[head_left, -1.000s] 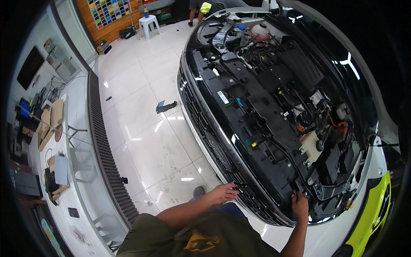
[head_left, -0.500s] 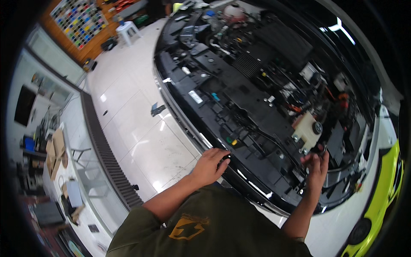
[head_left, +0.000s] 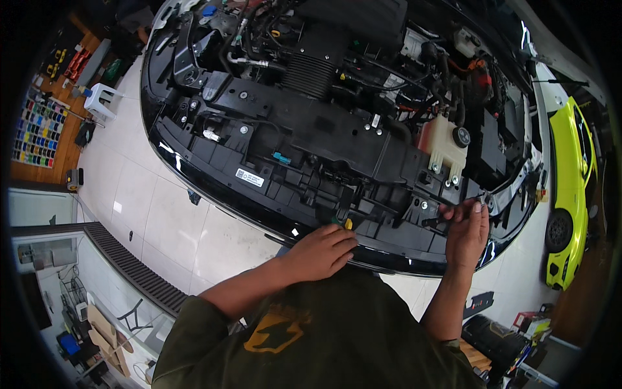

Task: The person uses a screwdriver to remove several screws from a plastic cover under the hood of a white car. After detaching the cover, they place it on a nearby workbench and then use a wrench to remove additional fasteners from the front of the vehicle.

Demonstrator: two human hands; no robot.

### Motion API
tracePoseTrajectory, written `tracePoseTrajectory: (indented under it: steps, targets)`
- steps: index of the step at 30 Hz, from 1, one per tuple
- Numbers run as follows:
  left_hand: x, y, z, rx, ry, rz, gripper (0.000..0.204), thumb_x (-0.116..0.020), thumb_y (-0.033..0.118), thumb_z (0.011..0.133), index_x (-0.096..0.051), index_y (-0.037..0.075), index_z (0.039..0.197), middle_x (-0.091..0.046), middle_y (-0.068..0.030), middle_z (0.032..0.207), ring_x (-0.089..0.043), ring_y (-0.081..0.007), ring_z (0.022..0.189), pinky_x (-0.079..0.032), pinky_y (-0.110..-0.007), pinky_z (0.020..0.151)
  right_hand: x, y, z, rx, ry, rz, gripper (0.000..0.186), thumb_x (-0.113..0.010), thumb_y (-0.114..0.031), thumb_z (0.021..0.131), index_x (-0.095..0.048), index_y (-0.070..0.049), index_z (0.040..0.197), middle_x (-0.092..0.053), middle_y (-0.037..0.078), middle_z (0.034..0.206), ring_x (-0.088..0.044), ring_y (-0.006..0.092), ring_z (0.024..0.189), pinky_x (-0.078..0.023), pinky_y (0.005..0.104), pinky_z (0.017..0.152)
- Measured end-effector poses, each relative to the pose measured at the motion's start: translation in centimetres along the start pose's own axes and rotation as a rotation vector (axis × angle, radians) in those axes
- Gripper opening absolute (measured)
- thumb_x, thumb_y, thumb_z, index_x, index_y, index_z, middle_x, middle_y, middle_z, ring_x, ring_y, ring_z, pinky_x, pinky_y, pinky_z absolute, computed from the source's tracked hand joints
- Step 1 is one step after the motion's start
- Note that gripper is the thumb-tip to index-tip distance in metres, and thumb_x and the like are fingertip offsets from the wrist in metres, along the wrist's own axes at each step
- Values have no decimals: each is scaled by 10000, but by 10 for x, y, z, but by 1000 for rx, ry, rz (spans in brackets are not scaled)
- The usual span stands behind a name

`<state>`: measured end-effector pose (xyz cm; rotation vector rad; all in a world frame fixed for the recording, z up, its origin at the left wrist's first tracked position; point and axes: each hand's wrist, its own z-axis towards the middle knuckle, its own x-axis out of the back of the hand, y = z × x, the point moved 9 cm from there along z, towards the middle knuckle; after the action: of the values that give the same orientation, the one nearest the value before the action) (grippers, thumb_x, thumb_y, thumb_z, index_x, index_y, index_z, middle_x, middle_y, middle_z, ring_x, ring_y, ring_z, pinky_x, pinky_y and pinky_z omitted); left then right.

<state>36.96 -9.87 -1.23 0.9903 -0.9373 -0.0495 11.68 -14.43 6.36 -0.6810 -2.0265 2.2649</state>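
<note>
In front of me is the engine bay of a car, with a black plastic cover (head_left: pixel 337 133) along its front. My left hand (head_left: pixel 321 251) lies on the glossy black front edge, beside a small yellow clip (head_left: pixel 348 224); its fingers are loosely bent and hold nothing that I can see. Over the right front corner, my right hand (head_left: pixel 468 235) has its fingers drawn together. A short dark piece and a bit of metal show by its fingertips, too small to name. Just beyond it stands a cream fluid tank (head_left: pixel 444 144) with a black cap (head_left: pixel 460 135).
A bright yellow-green car (head_left: pixel 573 194) stands to the right. On the left are a white stool (head_left: pixel 102 100), a dark floor grating (head_left: pixel 133 264) and a cardboard piece (head_left: pixel 107 337). Behind my right arm is a black drum-like container (head_left: pixel 495 337).
The view has turned, so the engine bay sits more squarely ahead. My right hand's fingers have come together near the front corner. My left hand still rests on the front edge.
</note>
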Motion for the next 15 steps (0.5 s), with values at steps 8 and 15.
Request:
tracePoseTrajectory:
  steps: [8, 15]
  targets:
    - [47, -30, -6, 160, 75, 345, 278, -672, 210, 834, -641, 50, 1059, -568, -89, 1136, -501, -275, 1136, -349, -482, 1039, 22, 6, 2, 9, 92, 11, 299, -464, -300, 1013, -564, -21, 976, -441, 33, 691, -489, 174, 678, -479, 433, 825]
    - [41, -32, 3, 255, -36, 420, 274, -682, 198, 821, -655, 25, 1031, -568, -105, 1168, -480, -309, 1179, -320, -500, 1074, 42, 29, 17, -26, 144, 34, 354, -446, -349, 1014, -553, -13, 982, -404, 19, 632, -473, 170, 648, -484, 421, 808]
